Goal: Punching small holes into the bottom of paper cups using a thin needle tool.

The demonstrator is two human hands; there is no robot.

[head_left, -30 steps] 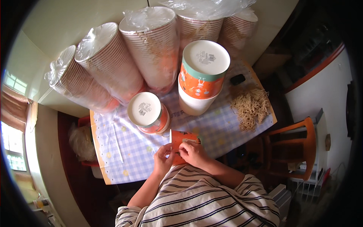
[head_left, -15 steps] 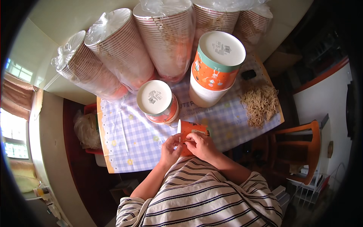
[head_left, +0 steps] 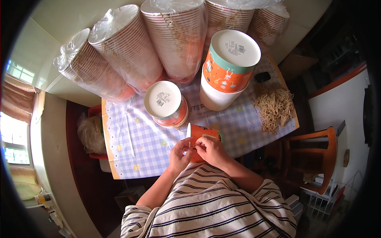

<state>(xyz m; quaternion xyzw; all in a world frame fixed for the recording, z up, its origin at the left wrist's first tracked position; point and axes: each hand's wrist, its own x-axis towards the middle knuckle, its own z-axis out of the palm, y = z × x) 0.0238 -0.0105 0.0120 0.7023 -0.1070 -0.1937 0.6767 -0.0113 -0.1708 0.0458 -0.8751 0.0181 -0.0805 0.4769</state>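
An orange paper tub (head_left: 204, 131) lies on its side close against my body, its white rim toward the left. My left hand (head_left: 180, 154) is closed in a pinch at the tub's wall, near the rim. Right beside it, my right hand (head_left: 212, 151) also pinches, fingertips almost meeting the left ones over the tub. Whatever thin thing sits between the fingertips is too small to make out. Just beyond stands a short upside-down stack of tubs (head_left: 162, 100), with a bit of string by its lower edge.
A taller upside-down tub stack (head_left: 230, 77) stands at right. Behind are several tall bagged tub stacks (head_left: 172, 39). A heap of tan strings (head_left: 274, 107) and a small black object (head_left: 262, 77) lie on the checked tablecloth (head_left: 139, 154). An orange chair (head_left: 329, 158) is at right.
My fingertips have shifted slightly and come closer together over the tub. The whole view has tilted a little; the stacks and string heap have stayed in place.
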